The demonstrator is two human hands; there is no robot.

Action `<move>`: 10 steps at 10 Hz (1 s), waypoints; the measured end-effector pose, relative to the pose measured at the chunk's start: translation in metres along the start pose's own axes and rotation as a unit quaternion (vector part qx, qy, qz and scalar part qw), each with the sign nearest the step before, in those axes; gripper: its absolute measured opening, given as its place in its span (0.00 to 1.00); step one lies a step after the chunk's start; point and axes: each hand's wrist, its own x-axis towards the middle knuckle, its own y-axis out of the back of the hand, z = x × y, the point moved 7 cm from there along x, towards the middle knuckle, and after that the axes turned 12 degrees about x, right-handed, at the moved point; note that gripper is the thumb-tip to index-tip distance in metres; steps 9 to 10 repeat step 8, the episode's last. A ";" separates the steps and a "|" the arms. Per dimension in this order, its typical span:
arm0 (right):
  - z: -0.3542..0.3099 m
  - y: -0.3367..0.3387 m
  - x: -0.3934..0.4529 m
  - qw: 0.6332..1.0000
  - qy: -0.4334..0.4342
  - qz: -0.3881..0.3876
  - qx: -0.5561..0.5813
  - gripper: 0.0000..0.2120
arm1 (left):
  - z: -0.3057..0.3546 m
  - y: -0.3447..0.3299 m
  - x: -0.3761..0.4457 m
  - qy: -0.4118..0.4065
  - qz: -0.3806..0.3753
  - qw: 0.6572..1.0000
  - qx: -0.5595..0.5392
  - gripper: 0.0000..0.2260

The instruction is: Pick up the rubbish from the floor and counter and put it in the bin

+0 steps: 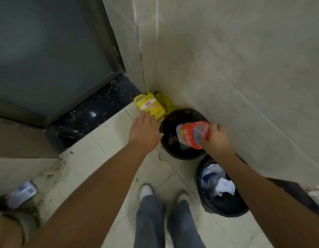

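My right hand [217,138] grips a clear plastic bottle with a red label [193,134], held tilted over the open mouth of a round black bin [166,140] against the wall. My left hand [145,129] is stretched out, fingers apart, its fingertips touching a yellow packet [149,105] that lies on the floor in the corner. A yellow object like a banana peel [164,102] lies just behind the packet.
A second black bin [225,210], holding paper and wrappers, stands nearer to me on the right. A bluish-white wrapper [22,193] lies at the lower left. A dark glossy threshold [94,111] and a grey door are on the left. My feet [146,191] stand on pale tiles.
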 end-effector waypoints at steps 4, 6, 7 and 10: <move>0.170 -0.237 0.159 0.989 -0.124 -0.083 -0.006 0.22 | 0.093 -0.280 0.175 -0.079 -0.097 0.992 -0.011 0.35; 0.202 -0.250 0.180 0.987 -0.131 -0.078 -0.056 0.22 | 0.111 -0.303 0.193 -0.076 -0.066 0.995 -0.025 0.35; 0.201 -0.244 0.180 0.981 -0.086 -0.094 -0.143 0.25 | 0.108 -0.293 0.191 -0.080 -0.080 0.993 -0.018 0.35; 0.176 -0.224 0.179 0.984 -0.039 -0.103 -0.138 0.26 | 0.104 -0.257 0.187 -0.103 -0.056 0.993 -0.003 0.34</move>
